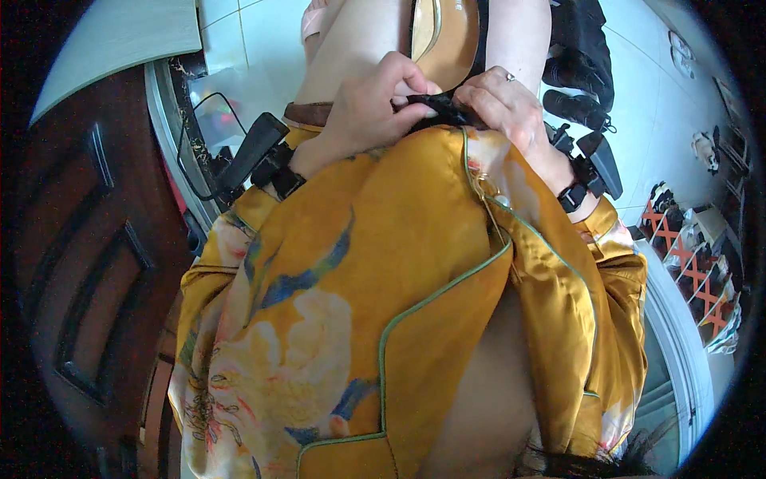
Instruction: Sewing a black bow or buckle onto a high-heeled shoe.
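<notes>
Close in front of my lap, my left hand pinches one end of a piece of soft black material between thumb and fingers. From the other side my right hand, with a ring on one finger, grips the same material with bent fingers. Just beyond it, between my bare legs, lies a shoe with a tan insole and black sides. Whether the black material belongs to that shoe I cannot tell. Its lower part is hidden behind my fingers and the yellow floral satin top.
Black devices are strapped to both wrists. A dark wooden door stands at the left. Black shoes and dark cloth lie on the white tiled floor beyond my right hand. A rack with orange crossed pieces holds shoes at the right.
</notes>
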`<state>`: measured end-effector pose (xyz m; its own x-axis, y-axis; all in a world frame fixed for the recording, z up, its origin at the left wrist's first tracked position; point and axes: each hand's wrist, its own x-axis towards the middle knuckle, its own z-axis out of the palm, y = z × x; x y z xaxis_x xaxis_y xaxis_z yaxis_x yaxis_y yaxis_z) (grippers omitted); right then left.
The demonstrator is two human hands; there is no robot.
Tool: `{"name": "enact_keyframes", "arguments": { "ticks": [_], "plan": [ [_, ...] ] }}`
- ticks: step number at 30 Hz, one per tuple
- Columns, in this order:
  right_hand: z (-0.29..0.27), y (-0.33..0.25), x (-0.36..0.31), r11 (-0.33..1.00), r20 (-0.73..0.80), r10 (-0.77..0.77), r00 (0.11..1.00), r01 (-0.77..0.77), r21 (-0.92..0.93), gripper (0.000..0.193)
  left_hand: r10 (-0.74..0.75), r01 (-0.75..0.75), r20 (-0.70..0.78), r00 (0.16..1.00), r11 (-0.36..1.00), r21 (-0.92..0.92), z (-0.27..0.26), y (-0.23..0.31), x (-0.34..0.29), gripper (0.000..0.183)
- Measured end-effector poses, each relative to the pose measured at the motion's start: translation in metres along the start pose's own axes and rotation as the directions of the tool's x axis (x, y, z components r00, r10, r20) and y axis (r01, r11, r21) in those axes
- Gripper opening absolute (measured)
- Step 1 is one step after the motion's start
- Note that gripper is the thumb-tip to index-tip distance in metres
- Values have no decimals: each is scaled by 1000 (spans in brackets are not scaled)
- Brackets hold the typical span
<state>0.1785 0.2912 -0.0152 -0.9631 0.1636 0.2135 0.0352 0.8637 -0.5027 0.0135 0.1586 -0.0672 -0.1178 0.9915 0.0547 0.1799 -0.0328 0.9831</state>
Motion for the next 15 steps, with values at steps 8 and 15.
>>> {"name": "enact_keyframes", "arguments": {
  "ticks": [8,15],
  "plan": [
    [1,-6,-1,992,-50,42,998,-36,124,25,112,-87,-137,984,980,180,4,8,5,35],
    [-6,-3,2,977,17,113,994,-114,180,15,-29,27,-67,997,999,-34,6,6,9,38]
  ]
}}
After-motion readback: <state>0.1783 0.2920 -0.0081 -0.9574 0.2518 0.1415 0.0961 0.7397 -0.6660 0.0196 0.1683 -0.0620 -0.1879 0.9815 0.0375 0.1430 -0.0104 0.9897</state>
